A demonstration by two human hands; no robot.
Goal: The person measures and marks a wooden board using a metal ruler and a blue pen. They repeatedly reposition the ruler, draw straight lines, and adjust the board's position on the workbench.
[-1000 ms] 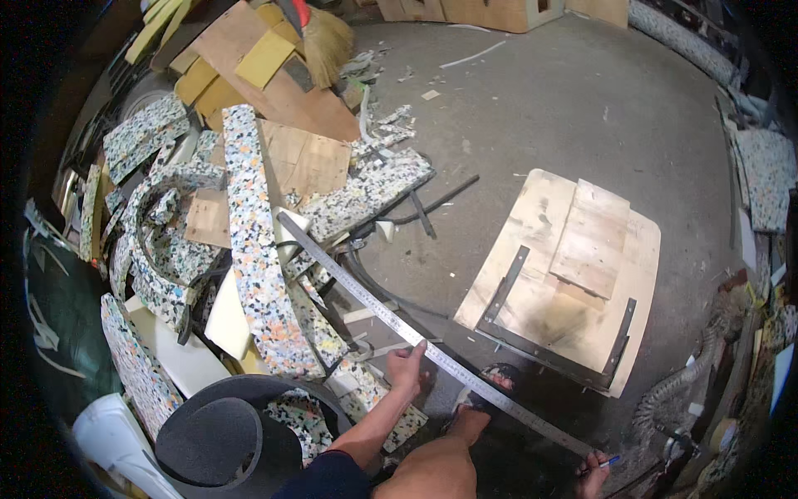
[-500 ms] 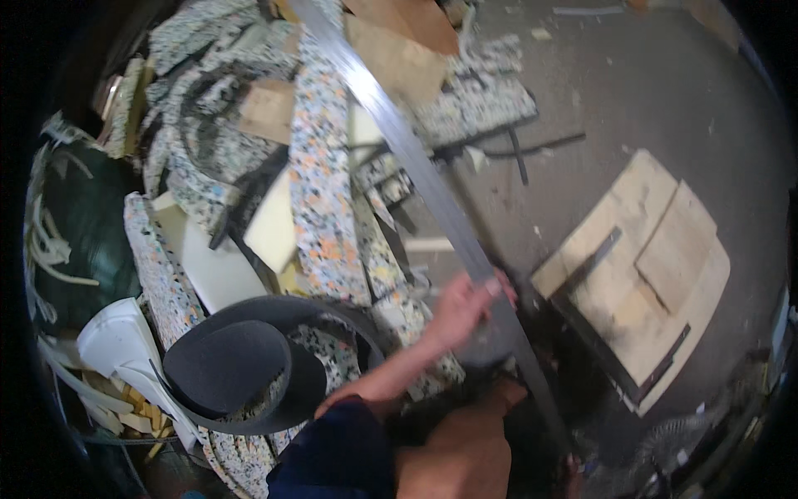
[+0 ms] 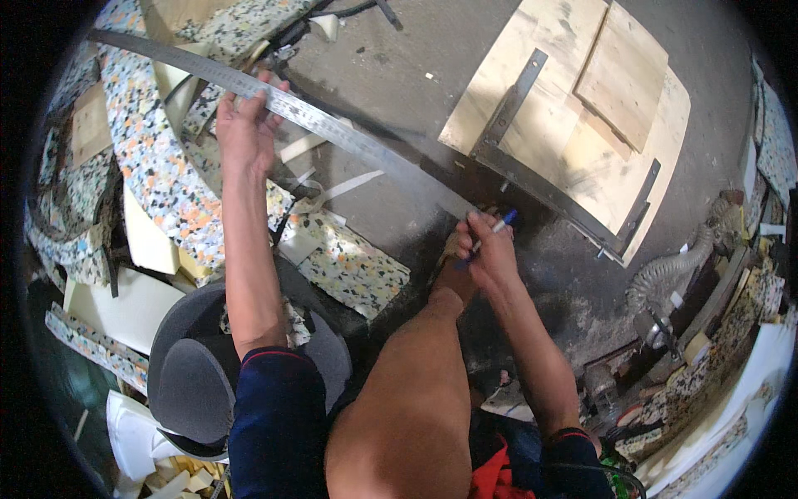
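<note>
A long steel ruler [image 3: 316, 121] slants from the upper left down toward the middle of the view, its printed scale facing up. My left hand [image 3: 249, 125] grips it toward its upper left part, fingers wrapped at the edge. My right hand [image 3: 486, 249] is closed on a blue-and-white pen [image 3: 504, 221] and meets the ruler's lower right end. My bare leg [image 3: 399, 399] is between my arms. Speckled foam strips [image 3: 150, 141] lie under the ruler's left part. A pale plywood board [image 3: 507, 58] with dark metal bars is beyond my right hand.
A grey foam roll [image 3: 195, 378], white foam sheets [image 3: 125, 316] and scraps pile up on the left. At the right are a corrugated hose [image 3: 665, 274], foam offcuts and long strips [image 3: 744, 366]. Grey floor [image 3: 366, 66] shows between the pile and the board.
The camera view has turned, with the plywood board now higher in the frame. The ruler lies less steeply, both hands have come higher in the picture, and my right hand shows clearly with the pen.
</note>
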